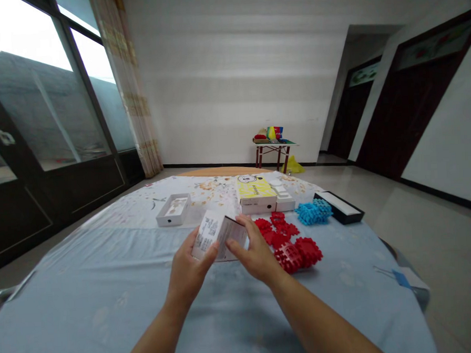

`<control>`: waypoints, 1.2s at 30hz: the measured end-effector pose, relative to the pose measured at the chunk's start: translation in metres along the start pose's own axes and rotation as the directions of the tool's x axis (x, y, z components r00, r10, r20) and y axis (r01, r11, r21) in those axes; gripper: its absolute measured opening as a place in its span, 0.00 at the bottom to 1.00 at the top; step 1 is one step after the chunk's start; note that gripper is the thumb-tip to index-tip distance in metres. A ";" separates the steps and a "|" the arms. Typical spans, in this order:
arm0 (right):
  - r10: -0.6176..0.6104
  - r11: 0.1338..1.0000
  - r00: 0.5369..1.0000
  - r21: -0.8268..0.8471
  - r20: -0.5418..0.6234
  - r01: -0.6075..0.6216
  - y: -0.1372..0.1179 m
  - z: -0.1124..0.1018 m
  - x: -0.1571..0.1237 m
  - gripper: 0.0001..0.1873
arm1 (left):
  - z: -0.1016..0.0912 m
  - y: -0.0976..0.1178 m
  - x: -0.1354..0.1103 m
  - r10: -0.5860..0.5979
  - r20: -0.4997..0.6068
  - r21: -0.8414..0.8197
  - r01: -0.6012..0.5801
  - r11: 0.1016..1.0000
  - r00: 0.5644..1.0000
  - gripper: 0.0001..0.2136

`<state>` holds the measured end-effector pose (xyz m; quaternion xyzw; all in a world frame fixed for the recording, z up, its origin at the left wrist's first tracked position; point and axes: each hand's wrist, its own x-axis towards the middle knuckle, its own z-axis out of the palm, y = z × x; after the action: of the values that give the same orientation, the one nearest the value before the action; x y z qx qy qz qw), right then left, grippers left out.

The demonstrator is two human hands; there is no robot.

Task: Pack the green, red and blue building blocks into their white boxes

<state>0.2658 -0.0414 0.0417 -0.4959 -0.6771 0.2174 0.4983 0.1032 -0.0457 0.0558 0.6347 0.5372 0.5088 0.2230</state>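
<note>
Between my two hands a small white box (211, 231) with printed text and a code on one face is held tilted above the table. My left hand (190, 264) grips its left end, thumb on the near side. My right hand (255, 249) holds the right end, thumb pressed on the side facing me. Just right of my right hand lie red interlocking plastic pieces (288, 247), some joined into rounded shapes. Beyond my left hand sits an open white box tray (169, 220) with something pale inside.
A yellow and white box (256, 194) stands at the table's middle, against a white box (285, 203). Blue interlocking pieces (314, 212) lie beside a black box (348, 216) on the right. A cloth covers the table (107, 288). A small side table (275, 143) stands by the wall.
</note>
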 end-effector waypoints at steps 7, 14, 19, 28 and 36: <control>0.034 0.986 0.999 0.166 -0.007 -0.033 0.010 0.000 -0.001 0.31 | 0.011 0.005 -0.009 0.077 0.048 0.117 -0.082 0.990 0.996 0.26; 0.041 0.976 0.999 0.214 0.003 -0.041 0.018 0.004 0.001 0.30 | 0.012 0.005 -0.011 0.136 0.035 0.197 -0.140 0.970 0.990 0.27; 0.073 0.974 0.997 0.213 0.012 -0.074 0.011 0.003 0.000 0.33 | 0.014 0.004 -0.014 0.189 0.034 0.238 -0.192 0.952 0.981 0.26; -0.056 0.994 0.998 0.089 -0.007 0.056 0.003 -0.010 -0.004 0.32 | 0.008 -0.004 -0.005 0.084 -0.040 0.235 -0.073 0.969 0.996 0.23; -0.158 0.987 0.985 0.022 0.077 0.156 0.005 -0.007 -0.009 0.30 | 0.000 -0.006 0.001 0.042 -0.040 0.202 -0.033 0.979 0.998 0.25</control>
<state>0.2741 -0.0484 0.0363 -0.4281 -0.7313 0.2022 0.4910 0.1007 -0.0433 0.0514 0.6526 0.5788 0.4697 0.1360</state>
